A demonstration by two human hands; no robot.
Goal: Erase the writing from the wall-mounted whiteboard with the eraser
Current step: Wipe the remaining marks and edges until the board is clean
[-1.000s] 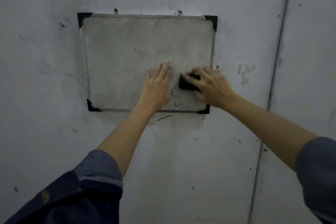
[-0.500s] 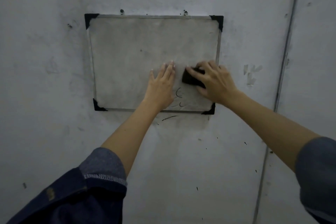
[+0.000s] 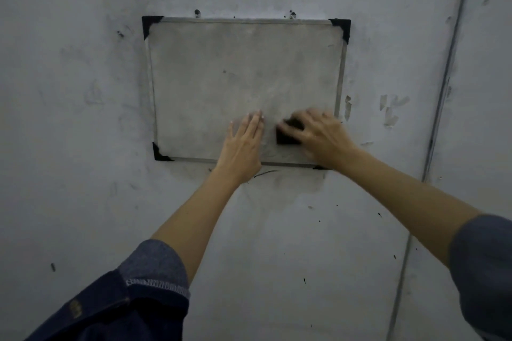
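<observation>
Holding the black eraser (image 3: pixel 286 137), the right hand (image 3: pixel 321 137) rubbed the whiteboard (image 3: pixel 235 77); the left hand (image 3: pixel 243 147) lay flat on it.

Black eraser (image 3: pixel 285 139) pressed on smudged grey whiteboard's (image 3: pixel 221 86) lower right

Dim, flat, grayish light w/ no glare; both hands motion-blurred, wide-angle bend at the edges.

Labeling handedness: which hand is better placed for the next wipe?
Right. The right hand already grips the eraser on the whiteboard; the left hand lies flat on the board, steadying it.
</observation>
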